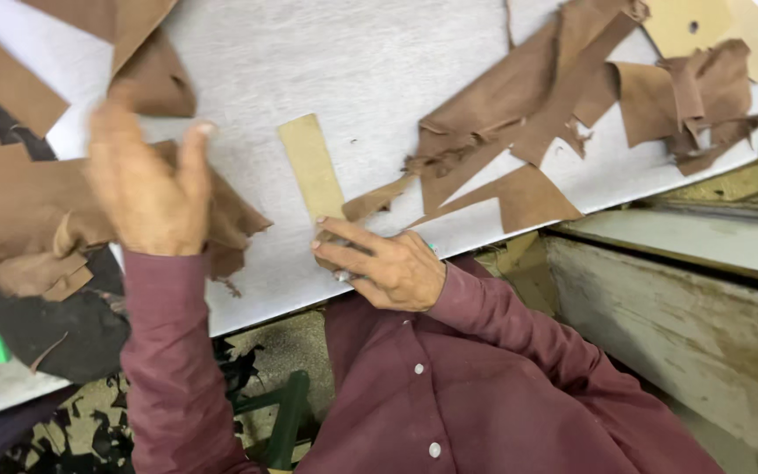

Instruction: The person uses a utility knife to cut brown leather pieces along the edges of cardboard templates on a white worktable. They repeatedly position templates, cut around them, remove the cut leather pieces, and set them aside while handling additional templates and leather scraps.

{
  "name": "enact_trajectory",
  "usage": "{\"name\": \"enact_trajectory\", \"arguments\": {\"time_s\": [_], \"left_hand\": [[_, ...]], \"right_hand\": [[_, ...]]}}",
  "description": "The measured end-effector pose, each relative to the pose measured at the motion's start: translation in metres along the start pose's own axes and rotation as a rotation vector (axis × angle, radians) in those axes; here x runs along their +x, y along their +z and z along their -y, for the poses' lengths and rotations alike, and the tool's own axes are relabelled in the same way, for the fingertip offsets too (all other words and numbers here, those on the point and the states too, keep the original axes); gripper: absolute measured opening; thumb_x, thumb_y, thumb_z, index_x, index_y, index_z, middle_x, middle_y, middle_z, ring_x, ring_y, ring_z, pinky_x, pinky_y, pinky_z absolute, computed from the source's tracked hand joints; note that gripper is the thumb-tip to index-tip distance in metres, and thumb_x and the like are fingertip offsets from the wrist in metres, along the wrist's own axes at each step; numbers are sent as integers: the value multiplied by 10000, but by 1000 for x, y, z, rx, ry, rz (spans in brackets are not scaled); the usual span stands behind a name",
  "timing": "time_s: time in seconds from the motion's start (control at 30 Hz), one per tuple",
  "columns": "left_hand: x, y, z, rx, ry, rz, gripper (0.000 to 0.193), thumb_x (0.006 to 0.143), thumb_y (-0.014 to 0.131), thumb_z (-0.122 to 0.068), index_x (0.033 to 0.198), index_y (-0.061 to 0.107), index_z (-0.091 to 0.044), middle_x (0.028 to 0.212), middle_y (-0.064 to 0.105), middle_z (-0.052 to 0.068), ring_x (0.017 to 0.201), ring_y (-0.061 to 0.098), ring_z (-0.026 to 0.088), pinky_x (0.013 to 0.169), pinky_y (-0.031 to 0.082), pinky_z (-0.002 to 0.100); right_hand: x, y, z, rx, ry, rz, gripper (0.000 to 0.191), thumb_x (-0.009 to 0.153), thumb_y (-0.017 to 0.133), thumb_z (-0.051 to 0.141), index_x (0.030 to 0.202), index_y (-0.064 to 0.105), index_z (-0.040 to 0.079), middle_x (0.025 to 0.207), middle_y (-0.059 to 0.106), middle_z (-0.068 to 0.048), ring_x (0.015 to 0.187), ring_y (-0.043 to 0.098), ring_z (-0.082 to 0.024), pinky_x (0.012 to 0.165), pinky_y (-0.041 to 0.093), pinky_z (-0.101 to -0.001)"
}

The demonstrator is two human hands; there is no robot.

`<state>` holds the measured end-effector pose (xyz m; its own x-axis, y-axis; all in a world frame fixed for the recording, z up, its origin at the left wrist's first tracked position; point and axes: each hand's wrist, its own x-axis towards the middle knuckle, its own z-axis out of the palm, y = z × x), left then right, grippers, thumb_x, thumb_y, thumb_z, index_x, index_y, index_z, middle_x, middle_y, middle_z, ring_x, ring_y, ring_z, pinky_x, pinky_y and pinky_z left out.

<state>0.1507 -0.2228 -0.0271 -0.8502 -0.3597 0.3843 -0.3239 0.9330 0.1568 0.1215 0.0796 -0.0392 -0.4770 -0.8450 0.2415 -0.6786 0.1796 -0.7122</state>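
A long tan cardboard strip (311,167) lies on the grey work board (353,61). My right hand (383,266) is curled over the strip's near end, fingers pressing it to the board; a small metal tip and a bit of teal show under the hand. My left hand (146,184) is raised and blurred, fingers spread, over a pile of brown leather pieces (19,211) at the board's left side. It holds nothing that I can see. Both sleeves are maroon.
More brown leather scraps (528,114) lie at the board's right, with tan card pieces with holes (704,26) at the far right corner. Dark fabric (54,325) hangs at the left edge. A worn white ledge (686,307) runs on the right, with a green frame (287,412) below.
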Motion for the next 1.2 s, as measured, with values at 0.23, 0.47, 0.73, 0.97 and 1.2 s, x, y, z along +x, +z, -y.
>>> {"name": "enact_trajectory", "arguments": {"time_s": [0.23, 0.47, 0.73, 0.97, 1.2], "left_hand": [[-11, 77, -176, -379, 460, 327, 944, 797, 822, -621, 1415, 522, 26, 1229, 544, 238, 1033, 524, 360, 880, 432, 530], [71, 139, -216, -18, 367, 181, 652, 997, 600, -594, 1419, 538, -102, 1342, 518, 226, 1164, 484, 401, 925, 383, 620], [15, 101, -234, -174, 342, 84, 527, 1187, 584, -206, 1595, 357, 37, 1620, 386, 200, 1530, 358, 321, 1308, 306, 489], [6, 86, -184, 51, 243, 182, 683, 1055, 624, -556, 1505, 520, -54, 1580, 460, 166, 1450, 352, 426, 1170, 155, 652], [-10, 95, -180, -234, -10, 152, 580, 901, 817, -396, 1271, 641, 15, 1157, 589, 209, 1037, 526, 352, 893, 364, 503]], "right_hand": [[-64, -61, -41, -186, 329, -413, 438, 968, 706, 20, 1386, 576, 6, 1448, 601, -196, 956, 769, -245, 745, 638, -292], [-103, -91, -76, -420, 346, -384, 345, 912, 757, 45, 1245, 677, 7, 1432, 625, -138, 1086, 741, -317, 876, 610, -364], [-105, -116, -92, -246, 301, -273, 395, 894, 758, 77, 1272, 662, 15, 1459, 598, -139, 914, 742, -286, 729, 593, -346], [-112, -138, -104, -280, 257, -97, 450, 867, 752, 115, 1296, 656, 16, 1505, 556, -131, 682, 695, -246, 583, 552, -349], [-122, -122, -93, -237, 252, -211, 469, 857, 767, 90, 1295, 628, -6, 1484, 549, -190, 894, 745, -275, 678, 592, -331]]}}
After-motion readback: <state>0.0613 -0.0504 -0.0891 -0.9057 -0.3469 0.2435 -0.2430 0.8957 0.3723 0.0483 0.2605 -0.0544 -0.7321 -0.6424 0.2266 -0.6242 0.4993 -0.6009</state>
